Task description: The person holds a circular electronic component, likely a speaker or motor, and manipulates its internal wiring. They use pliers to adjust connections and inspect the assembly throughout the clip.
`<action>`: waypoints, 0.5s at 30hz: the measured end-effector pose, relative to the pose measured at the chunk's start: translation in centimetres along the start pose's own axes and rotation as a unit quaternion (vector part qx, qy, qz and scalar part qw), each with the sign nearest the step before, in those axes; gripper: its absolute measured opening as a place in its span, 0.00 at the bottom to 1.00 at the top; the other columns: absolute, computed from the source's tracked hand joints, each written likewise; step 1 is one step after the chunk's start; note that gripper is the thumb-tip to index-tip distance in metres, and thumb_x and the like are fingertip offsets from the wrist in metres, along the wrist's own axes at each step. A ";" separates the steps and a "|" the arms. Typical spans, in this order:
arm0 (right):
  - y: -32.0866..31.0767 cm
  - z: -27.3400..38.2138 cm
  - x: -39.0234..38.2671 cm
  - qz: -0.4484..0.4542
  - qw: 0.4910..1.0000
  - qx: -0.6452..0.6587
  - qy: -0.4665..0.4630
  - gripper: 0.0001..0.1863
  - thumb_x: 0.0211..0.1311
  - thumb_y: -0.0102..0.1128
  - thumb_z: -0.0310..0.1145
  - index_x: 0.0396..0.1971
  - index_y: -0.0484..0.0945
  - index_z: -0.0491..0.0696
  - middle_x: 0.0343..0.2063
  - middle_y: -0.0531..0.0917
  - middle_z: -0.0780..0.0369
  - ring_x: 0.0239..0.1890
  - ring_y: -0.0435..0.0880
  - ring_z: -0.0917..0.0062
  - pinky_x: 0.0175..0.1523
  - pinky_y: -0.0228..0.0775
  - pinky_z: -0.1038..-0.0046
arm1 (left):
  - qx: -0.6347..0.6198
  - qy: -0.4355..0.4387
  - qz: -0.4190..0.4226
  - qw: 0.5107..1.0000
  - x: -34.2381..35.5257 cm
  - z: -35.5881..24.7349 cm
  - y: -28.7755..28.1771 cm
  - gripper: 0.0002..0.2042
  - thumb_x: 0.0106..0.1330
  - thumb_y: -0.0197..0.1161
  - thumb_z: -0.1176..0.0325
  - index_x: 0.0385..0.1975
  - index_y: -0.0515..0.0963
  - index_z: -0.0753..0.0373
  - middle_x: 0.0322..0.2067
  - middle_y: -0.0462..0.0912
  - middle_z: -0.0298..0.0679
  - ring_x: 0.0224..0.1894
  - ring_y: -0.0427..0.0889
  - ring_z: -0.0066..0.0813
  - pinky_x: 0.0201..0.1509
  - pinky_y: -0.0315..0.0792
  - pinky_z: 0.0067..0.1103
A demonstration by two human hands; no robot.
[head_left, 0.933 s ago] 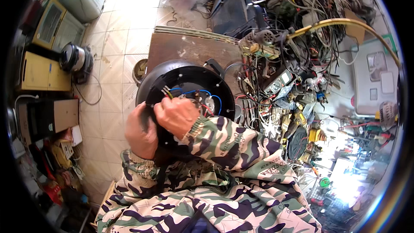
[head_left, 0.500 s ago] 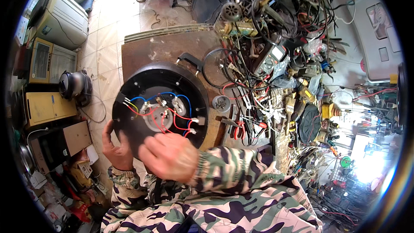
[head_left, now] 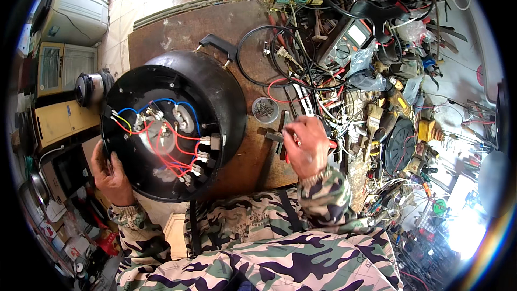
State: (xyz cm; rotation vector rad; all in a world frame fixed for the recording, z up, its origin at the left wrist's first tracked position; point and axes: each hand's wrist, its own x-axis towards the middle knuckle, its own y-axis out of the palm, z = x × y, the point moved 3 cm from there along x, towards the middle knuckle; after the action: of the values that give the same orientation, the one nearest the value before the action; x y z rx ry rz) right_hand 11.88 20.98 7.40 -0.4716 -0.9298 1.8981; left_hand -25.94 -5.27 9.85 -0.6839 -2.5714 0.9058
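Observation:
A round black electric pot [head_left: 229, 91] lies tilted on the bench, its open underside facing me. Inside it, red, blue and yellow-green wires [head_left: 177, 134] run between white terminals and a pale round centre piece. My left hand [head_left: 112, 180] holds the pot's left rim, thumb on the near face and fingers around the outside. Over the hand tools right of the pot is my right hand [head_left: 307, 148], its fingers curled down; what they grip, if anything, is hidden. Red-handled pliers [head_left: 332, 144] lie partly beneath it. A small cup of screws [head_left: 265, 110] stands between pot and tools.
A brown bench [head_left: 177, 35] carries the pot. Coiled black cable [head_left: 242, 56], a multimeter [head_left: 347, 43], a paintbrush [head_left: 372, 121] and a black round lid [head_left: 399, 145] crowd the right. Appliances, including a yellow-fronted cabinet [head_left: 64, 124], stand on the left.
My right hand has left the pot's near edge and moved right, over the tools. The pot is tipped further, its underside turned more toward me and to the left. My left hand has moved left with the rim.

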 end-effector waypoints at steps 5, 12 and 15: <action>6.0 -4.8 3.5 -0.010 0.985 -0.037 -0.170 0.08 0.54 0.70 0.28 0.35 0.86 0.46 0.63 0.80 0.46 0.64 0.78 0.46 0.66 0.72 0.48 | 0.002 0.014 -0.013 1.000 -0.3 0.7 -0.4 0.22 0.77 0.58 0.83 0.70 0.71 0.70 0.66 0.79 0.46 0.66 0.79 0.33 0.71 0.72 0.26; 11.7 -7.0 5.7 0.077 0.960 -0.161 -0.216 0.10 0.52 0.66 0.36 0.29 0.86 0.45 0.63 0.80 0.47 0.65 0.77 0.47 0.65 0.70 0.48 | -0.013 -0.006 -0.024 1.000 -1.1 0.8 -0.1 0.21 0.78 0.59 0.80 0.70 0.73 0.69 0.65 0.80 0.46 0.66 0.80 0.33 0.71 0.72 0.27; 11.7 -7.6 5.6 0.052 0.964 -0.131 -0.225 0.08 0.48 0.67 0.34 0.28 0.86 0.46 0.64 0.80 0.47 0.63 0.78 0.45 0.65 0.70 0.48 | 0.063 0.038 -0.039 0.997 -0.4 -1.7 0.2 0.21 0.71 0.64 0.82 0.64 0.78 0.69 0.56 0.87 0.46 0.59 0.86 0.33 0.67 0.77 0.28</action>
State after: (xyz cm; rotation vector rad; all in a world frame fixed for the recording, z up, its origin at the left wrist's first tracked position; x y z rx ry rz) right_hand 7.38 25.80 -6.11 -0.2450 -1.4915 2.0271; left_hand -24.79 -4.50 10.94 -0.5675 -2.4329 0.9861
